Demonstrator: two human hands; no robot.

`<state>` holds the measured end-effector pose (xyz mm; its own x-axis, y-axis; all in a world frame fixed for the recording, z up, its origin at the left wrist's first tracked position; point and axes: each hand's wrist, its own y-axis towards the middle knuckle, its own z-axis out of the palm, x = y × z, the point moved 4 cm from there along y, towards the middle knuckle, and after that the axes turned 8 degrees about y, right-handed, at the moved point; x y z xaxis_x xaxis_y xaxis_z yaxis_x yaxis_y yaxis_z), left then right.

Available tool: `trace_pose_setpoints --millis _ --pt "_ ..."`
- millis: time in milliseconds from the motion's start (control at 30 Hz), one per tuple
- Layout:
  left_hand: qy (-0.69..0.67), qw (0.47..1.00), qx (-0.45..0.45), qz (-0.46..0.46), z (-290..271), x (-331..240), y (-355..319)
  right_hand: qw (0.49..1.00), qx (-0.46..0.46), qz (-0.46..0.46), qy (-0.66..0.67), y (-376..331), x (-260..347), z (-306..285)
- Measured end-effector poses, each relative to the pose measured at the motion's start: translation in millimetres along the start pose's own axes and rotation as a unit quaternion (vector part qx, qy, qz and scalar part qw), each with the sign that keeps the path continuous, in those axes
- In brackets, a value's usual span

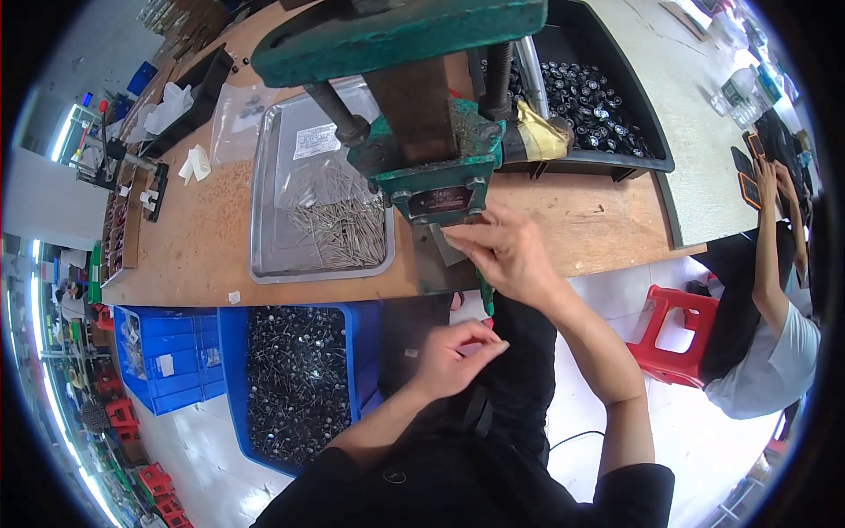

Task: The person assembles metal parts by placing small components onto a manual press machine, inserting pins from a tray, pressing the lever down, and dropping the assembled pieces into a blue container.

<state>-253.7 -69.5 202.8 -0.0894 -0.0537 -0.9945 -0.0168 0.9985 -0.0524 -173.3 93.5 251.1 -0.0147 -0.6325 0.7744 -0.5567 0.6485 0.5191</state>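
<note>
My right hand (513, 255) reaches under the head of a green press (444, 189). Its fingers are closed together at the press's lower edge, and whatever they grip there is hidden. Nearer to me, my left hand (453, 359) hangs in front of the table edge, thumb and forefinger pinched; anything between the tips is too small to make out. Left of the press lies a metal tray (262, 251) with a heap of thin metal pins (343, 231) and a clear plastic bag (308, 150). Behind the press, to the right, stands a black bin (656, 165) of small round black caps (594, 106).
Below the table's front edge, a blue crate (231, 387) holds many pins with dark heads, beside another blue crate (167, 370). A red stool (673, 330) stands at right, where another person (770, 352) sits. A small lever press (132, 167) is at far left.
</note>
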Motion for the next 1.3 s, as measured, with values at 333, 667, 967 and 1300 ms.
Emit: trace_pose_setpoints --millis 333,667,967,1300 --pt "-0.045 0.97 -0.188 0.15 -87.1 -40.9 82.8 0.953 0.083 0.279 0.087 18.4 4.6 -14.2" --pt "-0.046 0.966 -0.232 0.102 -131.5 14.6 97.0 0.987 0.022 0.09 0.133 23.4 -15.8 10.5" --pt "0.159 0.868 -0.442 0.163 -98.1 2.9 98.7 0.987 -0.084 0.06 0.124 4.8 -19.0 20.5" --pt "0.301 0.822 -0.426 0.229 -83.1 -27.3 95.0 0.99 -0.09 0.02 0.11 0.3 -11.4 7.5"
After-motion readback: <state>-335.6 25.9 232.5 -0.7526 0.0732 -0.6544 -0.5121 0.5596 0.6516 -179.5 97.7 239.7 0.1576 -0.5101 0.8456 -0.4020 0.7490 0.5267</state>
